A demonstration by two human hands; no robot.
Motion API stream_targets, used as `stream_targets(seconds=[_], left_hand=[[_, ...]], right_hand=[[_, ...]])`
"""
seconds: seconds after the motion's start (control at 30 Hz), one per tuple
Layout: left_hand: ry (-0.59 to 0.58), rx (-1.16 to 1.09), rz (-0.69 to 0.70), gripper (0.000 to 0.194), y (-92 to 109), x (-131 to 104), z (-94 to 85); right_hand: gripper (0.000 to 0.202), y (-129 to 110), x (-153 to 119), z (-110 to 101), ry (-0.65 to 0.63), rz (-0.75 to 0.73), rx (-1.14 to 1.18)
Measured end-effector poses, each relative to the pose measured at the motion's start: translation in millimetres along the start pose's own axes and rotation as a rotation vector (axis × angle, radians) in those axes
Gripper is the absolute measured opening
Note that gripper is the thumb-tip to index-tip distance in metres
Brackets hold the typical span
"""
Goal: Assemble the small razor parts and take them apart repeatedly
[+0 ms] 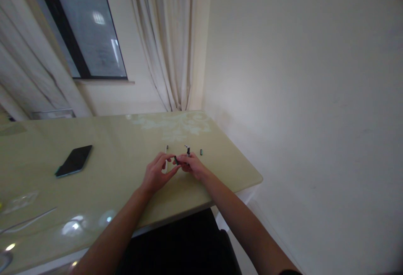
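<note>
Between the thumb and fingers of my left hand (157,172) is a small dark green cylinder (176,160) that looks like a battery. My right hand (190,165) meets it there, its fingertips touching or very close to the cylinder. A small black-and-white piece (188,150) sticks up from the right hand's closed fingers; its kind is too small to tell. On the table just beyond the left fingers lies a thin white stick-like thing (166,151) with a dark tip, partly hidden by that hand. Right of my hands rests another small dark, battery-like cylinder (201,152).
The glossy pale table (116,157) ends at a rounded corner by the right wall (292,111). A dark tablet or phone (75,160) lies to the left. Clear plastic (22,202) and a white cable (34,218) are at near left. A black seat (182,245) stands below the edge.
</note>
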State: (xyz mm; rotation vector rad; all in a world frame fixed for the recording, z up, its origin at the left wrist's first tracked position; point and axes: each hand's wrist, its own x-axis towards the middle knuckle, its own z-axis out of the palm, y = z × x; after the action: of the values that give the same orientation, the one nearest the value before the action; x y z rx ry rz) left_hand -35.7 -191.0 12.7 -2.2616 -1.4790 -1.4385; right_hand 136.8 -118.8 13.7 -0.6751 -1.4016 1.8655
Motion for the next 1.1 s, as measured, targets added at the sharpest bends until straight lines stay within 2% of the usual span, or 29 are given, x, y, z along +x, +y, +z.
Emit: stream_targets(seconds=[0.57, 0.9, 1.0, 1.1], left_hand=[[-0.012, -0.048, -0.039, 0.034, 1.5, 0.6, 2.1], [0.0, -0.084, -0.051, 0.034, 2.6, 1.0, 3.1], [-0.002, -0.164, -0.095, 0.038, 4.1, 2.5, 2.3], [0.018, -0.327, -0.253, 0.04, 3.9, 5.5, 0.1]], right_hand=[[0.035, 0.7, 0.2, 0.8, -0.003, -0.064, -0.043], [0.032, -0.7, -1.2, 1.0, -0.05, -0.098, -0.032], [0.032, 0.5, -0.6, 0.3, -0.023, -0.13, -0.066], [0.034, 2.0, -0.5, 0.5, 0.056, -0.209, -0.205]])
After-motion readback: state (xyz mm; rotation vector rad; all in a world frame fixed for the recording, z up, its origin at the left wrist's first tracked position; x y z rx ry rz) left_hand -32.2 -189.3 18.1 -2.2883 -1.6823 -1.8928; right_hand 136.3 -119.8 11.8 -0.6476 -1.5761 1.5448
